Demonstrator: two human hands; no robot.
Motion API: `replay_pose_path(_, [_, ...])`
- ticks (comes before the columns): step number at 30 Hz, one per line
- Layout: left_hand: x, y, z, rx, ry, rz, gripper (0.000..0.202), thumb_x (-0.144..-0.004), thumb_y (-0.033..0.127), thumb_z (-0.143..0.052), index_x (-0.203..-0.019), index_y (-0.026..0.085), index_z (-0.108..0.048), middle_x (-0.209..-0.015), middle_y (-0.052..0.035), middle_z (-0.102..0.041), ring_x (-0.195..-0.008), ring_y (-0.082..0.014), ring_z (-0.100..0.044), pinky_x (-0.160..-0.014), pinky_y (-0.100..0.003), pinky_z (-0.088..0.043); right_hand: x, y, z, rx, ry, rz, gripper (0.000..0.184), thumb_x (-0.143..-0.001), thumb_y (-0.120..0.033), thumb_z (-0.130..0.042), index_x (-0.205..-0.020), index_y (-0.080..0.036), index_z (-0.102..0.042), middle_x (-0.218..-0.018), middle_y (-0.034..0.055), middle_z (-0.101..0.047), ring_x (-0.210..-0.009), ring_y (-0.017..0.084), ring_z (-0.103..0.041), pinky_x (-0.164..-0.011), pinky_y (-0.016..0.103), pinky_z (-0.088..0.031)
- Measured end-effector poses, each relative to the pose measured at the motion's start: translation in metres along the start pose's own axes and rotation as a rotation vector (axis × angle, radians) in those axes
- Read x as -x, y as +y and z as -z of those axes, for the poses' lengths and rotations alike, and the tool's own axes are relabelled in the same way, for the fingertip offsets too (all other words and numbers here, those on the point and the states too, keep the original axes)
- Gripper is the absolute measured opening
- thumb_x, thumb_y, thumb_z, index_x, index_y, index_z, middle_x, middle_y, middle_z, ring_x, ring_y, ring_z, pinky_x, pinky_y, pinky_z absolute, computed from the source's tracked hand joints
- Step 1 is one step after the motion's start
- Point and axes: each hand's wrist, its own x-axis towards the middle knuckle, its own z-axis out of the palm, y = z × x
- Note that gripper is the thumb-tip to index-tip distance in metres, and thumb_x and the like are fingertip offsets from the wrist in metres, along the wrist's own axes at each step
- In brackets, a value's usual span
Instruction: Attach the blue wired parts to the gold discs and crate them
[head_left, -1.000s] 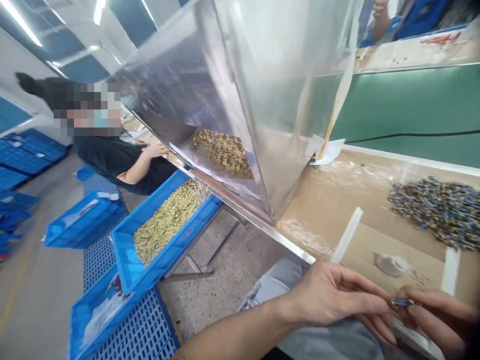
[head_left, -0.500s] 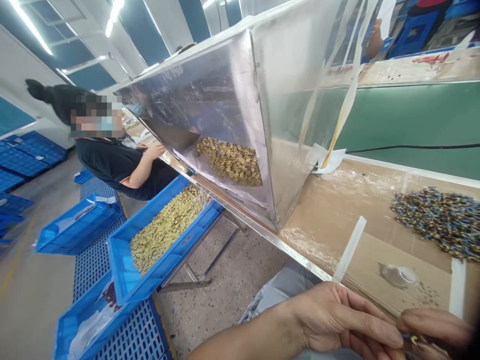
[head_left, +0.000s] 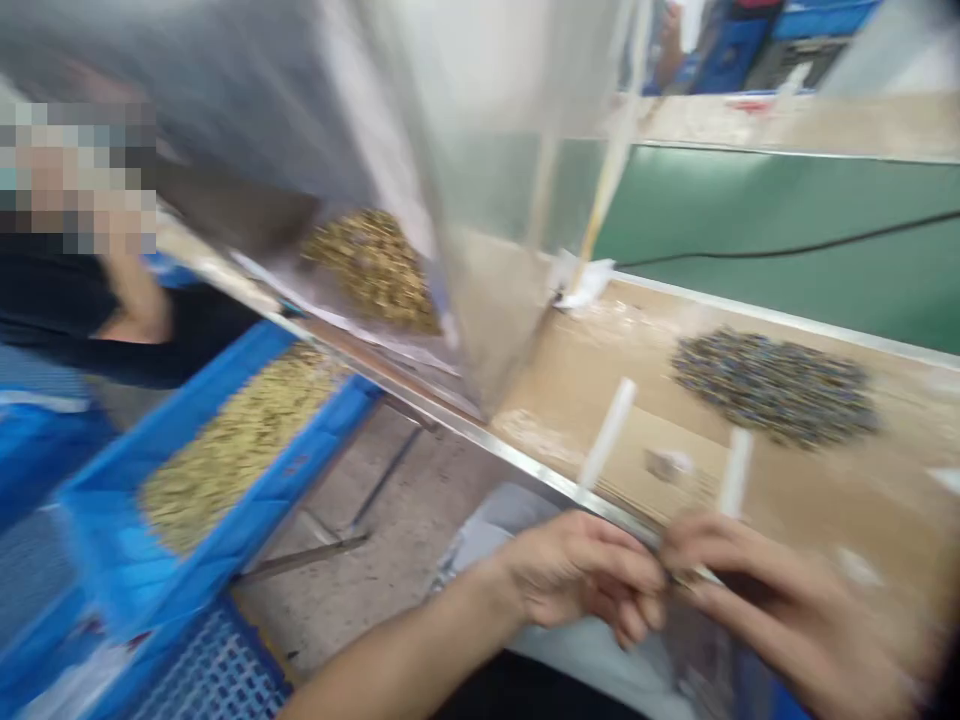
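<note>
Over the near edge of the workbench, my left hand (head_left: 589,575) and my right hand (head_left: 787,600) meet at their fingertips. My right thumb and index finger pinch a small gold-coloured piece (head_left: 684,577), too blurred to tell its kind. Closed together, my left fingertips touch or nearly touch it; whether they grip it too is hidden. Just beyond the hands lies a cardboard sheet (head_left: 637,455) with white strips at its sides and a small clear dish (head_left: 669,464) on it. Farther back spreads a pile of small dark, blue and gold pieces (head_left: 776,385).
A clear-sided enclosure (head_left: 480,300) stands left on the bench, with a heap of gold-coloured discs (head_left: 375,270) inside. Below it, a blue crate (head_left: 97,510) holds more yellowish discs (head_left: 240,450). A co-worker (head_left: 75,290) sits at far left. A black cable (head_left: 787,243) crosses the green panel (head_left: 862,200).
My view has swung right and down, so the bench and pile appear farther left and the co-worker is partly cut off. My right hand shows more fully; both hands remain together.
</note>
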Motion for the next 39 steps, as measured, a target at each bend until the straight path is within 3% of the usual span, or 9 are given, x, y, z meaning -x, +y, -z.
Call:
replay_pose_path(2, [0.011, 0.000, -0.003, 0.064, -0.007, -0.044, 0.037, -0.072, 0.041, -0.109, -0.087, 0.015, -0.088, -0.071, -0.0033, -0.078, -0.048, -0.0107, -0.067, -0.049, -0.019, -0.060, -0.005, -0.018, -0.011, -0.084, -0.041, -0.065, 0.008, -0.102, -0.044, -0.097, -0.097, -0.037, -0.097, -0.095, 0.0093, -0.089, -0.087, 0.030, -0.086, -0.080, 0.042, -0.073])
replay_pose_path(5, [0.007, 0.001, 0.006, 0.154, -0.043, -0.068, 0.029, -0.088, 0.039, -0.109, -0.093, 0.017, -0.091, -0.074, -0.0013, -0.079, -0.050, -0.0069, -0.064, -0.050, -0.014, -0.057, -0.014, -0.009, -0.017, -0.280, -0.002, -0.117, 0.018, -0.098, -0.049, -0.102, -0.100, -0.032, -0.096, -0.098, 0.0067, -0.088, -0.091, 0.026, -0.083, -0.087, 0.041, -0.071])
replay_pose_path(11, [0.002, 0.000, -0.004, 0.163, -0.030, -0.068, 0.037, -0.080, 0.044, -0.116, -0.085, 0.016, -0.092, -0.075, -0.0048, -0.080, -0.050, -0.0078, -0.062, -0.049, -0.017, -0.061, -0.006, 0.008, -0.013, -0.378, 0.043, -0.221, 0.021, -0.095, -0.048, -0.105, -0.101, -0.031, -0.095, -0.102, 0.0046, -0.085, -0.091, 0.023, -0.078, -0.084, 0.038, -0.070])
replay_pose_path(15, [0.004, 0.001, -0.005, 0.160, 0.018, -0.166, 0.031, -0.086, 0.037, -0.114, -0.101, 0.016, -0.097, -0.089, -0.0071, -0.088, -0.066, -0.0102, -0.078, -0.068, -0.017, -0.069, -0.002, 0.016, -0.014, -0.451, 0.142, -0.222, 0.022, -0.096, -0.048, -0.105, -0.102, -0.030, -0.093, -0.098, 0.0030, -0.082, -0.084, 0.020, -0.075, -0.080, 0.035, -0.067])
replay_pose_path(18, [0.002, 0.001, -0.003, 0.137, 0.102, -0.276, 0.039, -0.087, 0.033, -0.114, -0.120, 0.020, -0.098, -0.098, -0.0079, -0.094, -0.078, -0.0140, -0.086, -0.079, -0.019, -0.073, -0.002, 0.022, -0.017, -0.504, 0.233, -0.225, 0.022, -0.098, -0.049, -0.104, -0.106, -0.032, -0.093, -0.097, 0.0010, -0.080, -0.077, 0.017, -0.073, -0.077, 0.034, -0.065])
replay_pose_path(24, [-0.005, 0.000, -0.009, 0.045, 0.255, -0.420, 0.029, -0.090, 0.039, -0.112, -0.104, 0.020, -0.094, -0.101, -0.0097, -0.096, -0.085, -0.0216, -0.091, -0.085, -0.029, -0.076, 0.000, 0.013, -0.018, -0.377, 0.314, -0.192, 0.016, -0.099, -0.044, -0.102, -0.108, -0.034, -0.093, -0.105, 0.0026, -0.082, -0.087, 0.020, -0.075, -0.082, 0.036, -0.066])
replay_pose_path(30, [-0.011, -0.002, -0.014, 0.040, 0.389, -0.520, 0.027, -0.081, 0.038, -0.116, -0.091, 0.020, -0.097, -0.091, -0.0069, -0.094, -0.078, -0.0196, -0.087, -0.084, -0.030, -0.075, 0.002, 0.002, -0.027, -0.201, 0.328, -0.063, 0.010, -0.106, -0.030, -0.096, -0.113, -0.036, -0.093, -0.115, 0.0055, -0.085, -0.114, 0.027, -0.080, -0.105, 0.046, -0.069])
replay_pose_path(34, [-0.009, -0.002, -0.016, 0.014, 0.372, -0.494, 0.024, -0.085, 0.036, -0.114, -0.089, 0.021, -0.096, -0.086, -0.0063, -0.093, -0.078, -0.0183, -0.087, -0.080, -0.025, -0.074, 0.005, 0.008, -0.037, -0.109, 0.365, 0.019, 0.013, -0.110, -0.025, -0.092, -0.118, -0.035, -0.093, -0.117, 0.0035, -0.088, -0.112, 0.025, -0.083, -0.104, 0.043, -0.070])
replay_pose_path(39, [-0.006, 0.000, -0.012, 0.008, 0.241, -0.414, 0.025, -0.095, 0.042, -0.107, -0.099, 0.019, -0.098, -0.095, -0.0094, -0.094, -0.086, -0.0208, -0.090, -0.085, -0.027, -0.076, 0.008, 0.012, -0.042, -0.088, 0.431, -0.029, 0.014, -0.109, -0.023, -0.092, -0.118, -0.034, -0.093, -0.110, 0.0020, -0.089, -0.101, 0.022, -0.084, -0.092, 0.039, -0.071])
